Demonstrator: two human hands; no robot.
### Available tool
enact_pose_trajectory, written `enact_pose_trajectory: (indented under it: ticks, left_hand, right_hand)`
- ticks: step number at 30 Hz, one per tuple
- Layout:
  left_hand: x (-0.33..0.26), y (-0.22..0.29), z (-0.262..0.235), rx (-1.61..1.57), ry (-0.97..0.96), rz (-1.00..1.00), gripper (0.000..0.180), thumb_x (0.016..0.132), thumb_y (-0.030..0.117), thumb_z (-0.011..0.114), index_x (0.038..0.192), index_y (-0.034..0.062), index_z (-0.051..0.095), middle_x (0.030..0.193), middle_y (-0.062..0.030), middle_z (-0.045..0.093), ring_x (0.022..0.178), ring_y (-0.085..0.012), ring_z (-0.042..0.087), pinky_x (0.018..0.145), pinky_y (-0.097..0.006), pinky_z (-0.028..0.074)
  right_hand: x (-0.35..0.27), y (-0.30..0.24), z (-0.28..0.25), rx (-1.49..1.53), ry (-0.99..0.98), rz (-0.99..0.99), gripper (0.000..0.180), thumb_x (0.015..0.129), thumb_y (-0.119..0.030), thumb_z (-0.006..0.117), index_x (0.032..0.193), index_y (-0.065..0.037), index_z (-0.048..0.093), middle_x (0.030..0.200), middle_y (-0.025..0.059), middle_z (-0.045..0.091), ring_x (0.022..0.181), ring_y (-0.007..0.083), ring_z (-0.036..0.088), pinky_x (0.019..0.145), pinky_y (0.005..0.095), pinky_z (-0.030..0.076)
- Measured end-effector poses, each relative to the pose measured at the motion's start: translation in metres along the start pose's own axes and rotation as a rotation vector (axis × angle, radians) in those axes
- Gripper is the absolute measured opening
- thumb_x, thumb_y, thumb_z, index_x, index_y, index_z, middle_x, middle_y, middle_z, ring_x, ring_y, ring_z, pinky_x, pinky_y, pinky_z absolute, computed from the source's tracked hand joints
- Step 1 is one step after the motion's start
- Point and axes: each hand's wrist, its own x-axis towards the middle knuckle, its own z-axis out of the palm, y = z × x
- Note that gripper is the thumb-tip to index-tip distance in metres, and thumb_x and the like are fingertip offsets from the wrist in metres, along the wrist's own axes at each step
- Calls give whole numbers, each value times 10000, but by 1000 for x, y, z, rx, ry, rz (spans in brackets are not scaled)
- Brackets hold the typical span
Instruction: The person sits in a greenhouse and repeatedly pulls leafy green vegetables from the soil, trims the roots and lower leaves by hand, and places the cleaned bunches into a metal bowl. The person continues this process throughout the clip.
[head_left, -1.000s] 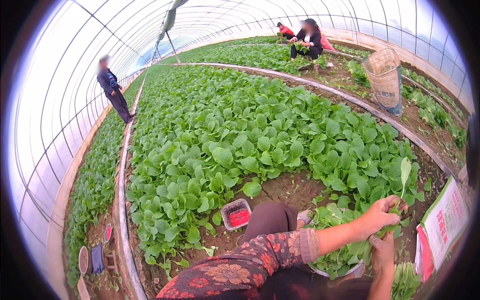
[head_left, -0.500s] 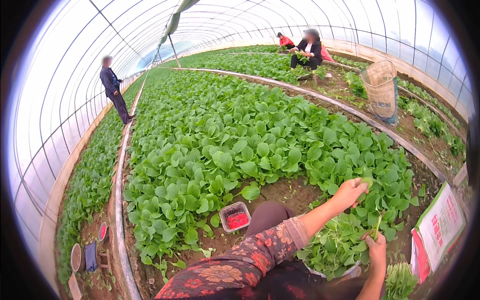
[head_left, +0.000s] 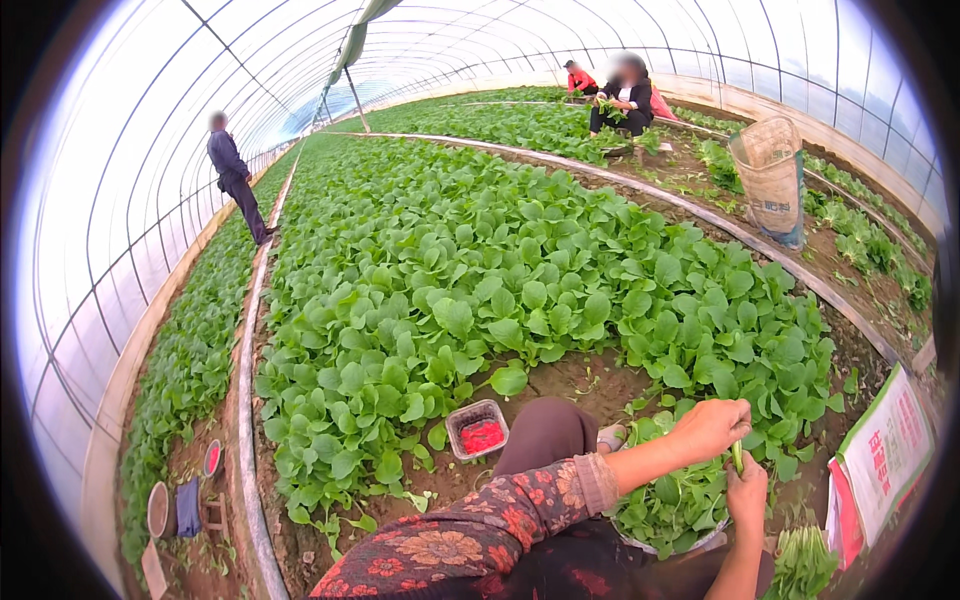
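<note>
My left hand (head_left: pixel 708 428), its arm in a floral sleeve, is closed just above my right hand; what its fingers hold, if anything, is hidden. My right hand (head_left: pixel 746 488) is shut on a short green leafy stem (head_left: pixel 738 456) that points upward. Below both hands lies a heap of loose leafy greens (head_left: pixel 668 512) in a pale-rimmed container (head_left: pixel 700 545) by my lap. Beside my right forearm stands a bundle of greens (head_left: pixel 802 565), pale stems upward. Growing leafy plants (head_left: pixel 500 290) fill the bed in front of me.
A clear plastic tray (head_left: pixel 456 440) with red strips sits left of my knee. At right are a printed white bag (head_left: pixel 885 450) and a tall woven sack (head_left: pixel 770 190). One person (head_left: pixel 236 175) stands at left; two people (head_left: pixel 628 100) sit or crouch farther back. A pale pipe (head_left: pixel 258 400) edges the bed.
My left hand has come down and right from above the plants, meeting my right hand. The leaf seen at its fingers no longer shows. My right hand has shifted slightly left and up.
</note>
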Motion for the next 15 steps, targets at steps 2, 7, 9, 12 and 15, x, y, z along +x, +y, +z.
enact_pose_trajectory:
  ticks: [2, 7, 9, 12, 15]
  left_hand:
    - [1, -5, -3, -53, -32, -33, 161, 866, 195, 598, 918, 48, 562, 835, -145, 622, 779, -353, 611, 673, -427, 480]
    - [-2, -6, -5, 256, -70, 118, 148, 864, 177, 572, 925, 43, 555, 915, -138, 611, 851, -358, 609, 701, -448, 491]
    - [-4, -7, -3, 299, -122, 145, 142, 862, 171, 569, 926, 45, 555, 930, -131, 609, 874, -359, 606, 711, -451, 494]
    - [-7, -4, -2, 231, -161, 174, 139, 855, 158, 575, 938, 49, 551, 935, -126, 611, 898, -360, 603, 724, -448, 496]
    - [-7, -2, -3, 120, -124, 178, 144, 840, 127, 586, 953, 50, 541, 941, -130, 613, 907, -361, 604, 733, -442, 494]
  right_hand:
    - [2, -1, 1, -74, -22, -42, 231, 743, -69, 647, 951, 3, 576, 826, 180, 587, 742, 307, 584, 687, 403, 447]
    - [6, -11, 1, -36, 118, -305, 554, 651, -88, 726, 1162, 25, 544, 1163, 170, 578, 1052, 335, 559, 909, 386, 433]
    - [11, -24, -5, 325, -40, -131, 526, 734, -53, 672, 1233, 29, 523, 1170, 100, 601, 1098, 244, 554, 957, 335, 411]
    - [13, -36, -5, 794, -165, 26, 376, 857, 5, 560, 1232, 17, 540, 1134, 30, 605, 1039, 113, 545, 919, 263, 411]
    - [18, -33, -3, 873, -136, 62, 356, 875, 2, 555, 1230, 27, 543, 1110, 21, 617, 977, 96, 563, 880, 237, 421]
